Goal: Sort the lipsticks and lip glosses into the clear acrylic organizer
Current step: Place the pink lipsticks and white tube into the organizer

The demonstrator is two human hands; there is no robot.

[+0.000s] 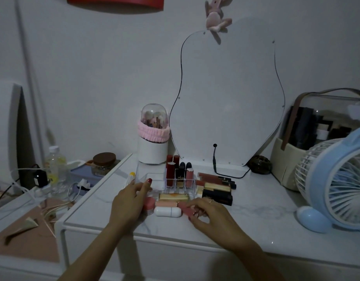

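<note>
Partly sorted: several dark red and black tubes upright in the clear acrylic organizer (176,180) on the white marble tabletop (256,201), gold, black, pink and white tubes loose beside it, right hand (210,214) pinching a dusty-pink lipstick tube (185,207), left hand (130,199) resting relaxed against the organizer.

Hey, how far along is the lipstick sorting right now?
Partly done: several dark red, black and pink tubes stand in the clear acrylic organizer. The right hand is picking at a pink lipstick tube; the left hand touches the organizer. Left: the gold case, white capsule tube and others.
</note>
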